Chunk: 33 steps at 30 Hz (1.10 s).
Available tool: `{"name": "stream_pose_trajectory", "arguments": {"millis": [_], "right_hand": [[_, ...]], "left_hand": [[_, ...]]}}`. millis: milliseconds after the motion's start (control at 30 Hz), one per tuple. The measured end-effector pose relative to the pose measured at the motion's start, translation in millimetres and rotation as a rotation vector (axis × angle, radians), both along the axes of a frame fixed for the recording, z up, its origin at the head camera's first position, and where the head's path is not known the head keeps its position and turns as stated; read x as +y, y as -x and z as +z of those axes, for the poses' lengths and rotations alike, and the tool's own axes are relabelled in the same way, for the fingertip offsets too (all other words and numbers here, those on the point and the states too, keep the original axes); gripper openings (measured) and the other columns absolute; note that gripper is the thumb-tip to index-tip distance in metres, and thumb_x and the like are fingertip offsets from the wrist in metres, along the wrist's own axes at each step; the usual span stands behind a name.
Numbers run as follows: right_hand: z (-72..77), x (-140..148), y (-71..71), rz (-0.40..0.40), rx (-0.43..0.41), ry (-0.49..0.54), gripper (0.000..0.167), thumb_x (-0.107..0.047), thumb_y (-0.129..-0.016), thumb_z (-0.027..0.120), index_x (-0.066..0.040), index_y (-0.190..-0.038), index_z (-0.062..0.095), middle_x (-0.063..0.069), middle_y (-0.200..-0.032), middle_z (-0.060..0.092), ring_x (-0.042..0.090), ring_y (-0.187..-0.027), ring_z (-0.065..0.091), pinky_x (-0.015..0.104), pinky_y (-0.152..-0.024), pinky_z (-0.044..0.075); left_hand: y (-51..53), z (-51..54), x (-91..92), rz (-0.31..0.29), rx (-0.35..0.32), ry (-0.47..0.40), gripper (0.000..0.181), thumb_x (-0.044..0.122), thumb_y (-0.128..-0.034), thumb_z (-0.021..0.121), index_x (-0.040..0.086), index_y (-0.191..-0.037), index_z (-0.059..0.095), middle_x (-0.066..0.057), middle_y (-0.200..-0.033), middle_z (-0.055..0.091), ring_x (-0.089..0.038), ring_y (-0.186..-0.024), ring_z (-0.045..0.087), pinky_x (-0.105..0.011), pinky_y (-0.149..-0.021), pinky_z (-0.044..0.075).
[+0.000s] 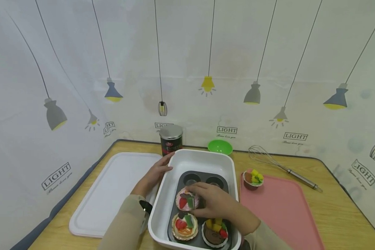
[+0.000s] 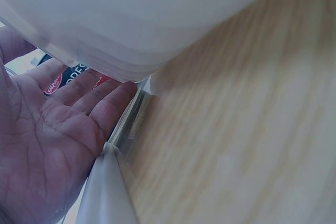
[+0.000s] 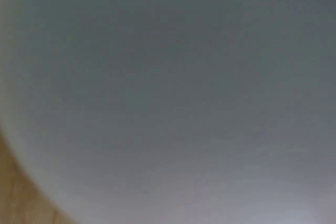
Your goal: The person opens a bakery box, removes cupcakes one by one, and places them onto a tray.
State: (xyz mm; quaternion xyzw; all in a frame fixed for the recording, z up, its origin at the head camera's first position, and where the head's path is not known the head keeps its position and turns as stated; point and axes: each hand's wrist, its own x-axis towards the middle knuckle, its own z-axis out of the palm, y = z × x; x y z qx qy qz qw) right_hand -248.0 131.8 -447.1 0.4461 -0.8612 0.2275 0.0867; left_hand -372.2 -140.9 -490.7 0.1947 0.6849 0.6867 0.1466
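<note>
A white tub (image 1: 162, 205) holds a dark muffin tin (image 1: 172, 194). In the tin are a pink-topped cupcake (image 1: 183, 200), a cream-coloured tart (image 1: 184, 226) with red and green pieces, and a brown cupcake (image 1: 214, 237). The right hand (image 1: 220, 205) has its thumb and fingers curled round the pink-topped cupcake at its right side. Along the tub's left wall lies the left hand (image 1: 154, 176), palm toward the tub; in the left wrist view this hand (image 2: 50, 135) has its fingers extended under the tub's rim (image 2: 121, 72). The right wrist view shows only a blurred pale surface (image 3: 168, 103).
A white tray (image 1: 112, 191) lies at left and a pink tray (image 1: 281, 205) at right, with a fruit-topped cupcake (image 1: 252, 180) at its corner. Behind the tub stand a coffee can (image 1: 171, 139) and a green bowl (image 1: 220, 147). A whisk (image 1: 284, 168) lies at back right.
</note>
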Motion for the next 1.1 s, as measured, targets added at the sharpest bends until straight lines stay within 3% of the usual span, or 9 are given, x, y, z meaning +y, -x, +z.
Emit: {"name": "stream_pose_trajectory", "arguments": {"millis": [333, 633, 767, 1100], "right_hand": [[-1.0, -0.6, 2.1, 0.045, 0.038, 0.075, 0.064, -0.037, -0.081, 0.083, -0.016, -0.136, 0.060, -0.004, -0.128, 0.062, 0.007, -0.106, 0.062, 0.030, -0.088, 0.053], [-1.3, 1.5, 1.8, 0.036, 0.060, 0.138, 0.062, -0.039, -0.082, 0.083, -0.016, -0.134, 0.060, -0.007, -0.123, 0.062, 0.005, -0.103, 0.061, 0.026, -0.085, 0.054], [5.7, 5.4, 0.2, 0.026, 0.077, 0.183, 0.061, -0.035, -0.080, 0.084, -0.016, -0.133, 0.062, -0.008, -0.122, 0.062, 0.004, -0.094, 0.060, 0.024, -0.077, 0.054], [36.3, 35.9, 1.0, -0.089, 0.103, 0.261, 0.065, -0.025, -0.073, 0.090, -0.018, -0.131, 0.062, -0.008, -0.125, 0.064, 0.009, -0.106, 0.062, 0.036, -0.082, 0.056]], "left_hand": [[0.5, -0.5, -0.7, 0.004, -0.004, 0.010, 0.067, 0.008, -0.0982, 0.049, 0.013, -0.160, 0.025, -0.015, -0.164, 0.025, -0.033, -0.137, 0.041, -0.039, -0.101, 0.045], [1.2, -2.3, -0.6, 0.000, -0.009, 0.000, 0.067, 0.008, -0.0980, 0.050, 0.013, -0.160, 0.025, -0.014, -0.164, 0.024, -0.034, -0.139, 0.040, -0.040, -0.102, 0.045], [1.5, -4.0, -0.7, -0.012, -0.006, -0.015, 0.066, 0.006, -0.0988, 0.049, 0.012, -0.160, 0.025, -0.013, -0.165, 0.021, -0.034, -0.143, 0.035, -0.041, -0.105, 0.042], [3.0, -3.4, 0.1, -0.031, 0.002, -0.039, 0.066, 0.005, -0.1005, 0.047, 0.012, -0.161, 0.022, -0.013, -0.166, 0.018, -0.036, -0.146, 0.029, -0.050, -0.111, 0.035]]}}
